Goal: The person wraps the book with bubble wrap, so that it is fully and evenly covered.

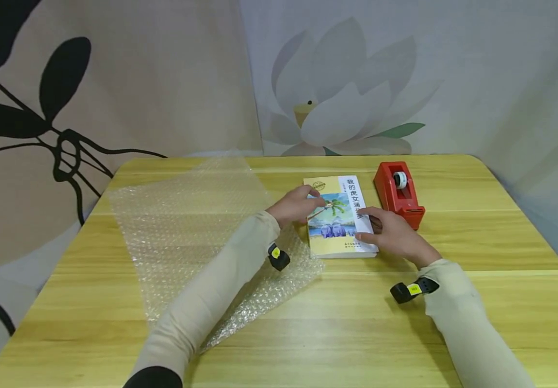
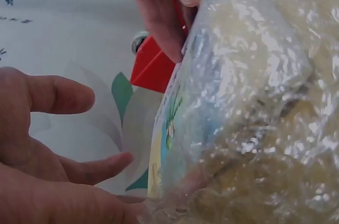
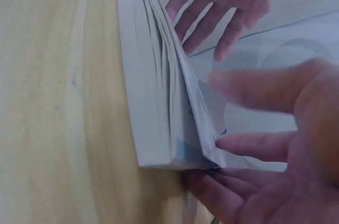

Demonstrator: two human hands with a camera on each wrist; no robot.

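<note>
A paperback book [image 1: 333,215] with a yellow, white and blue cover lies flat on the table, its page edges [image 3: 153,75] facing the right wrist camera. My left hand [image 1: 294,206] is at the book's left side, its fingers spread over the cover's edge. My right hand [image 1: 395,231] touches the book's right edge with its fingertips, its thumb held apart from the cover. A sheet of clear bubble wrap [image 1: 181,231] lies left of the book and under my left forearm. In the left wrist view the bubble wrap [image 2: 254,102] hides part of the book [image 2: 168,134].
A red tape dispenser [image 1: 397,194] with a small roll stands just right of the book, near my right hand. The wooden table [image 1: 492,323] reaches back to a curtain [image 1: 186,75] printed with a flower and dark leaves.
</note>
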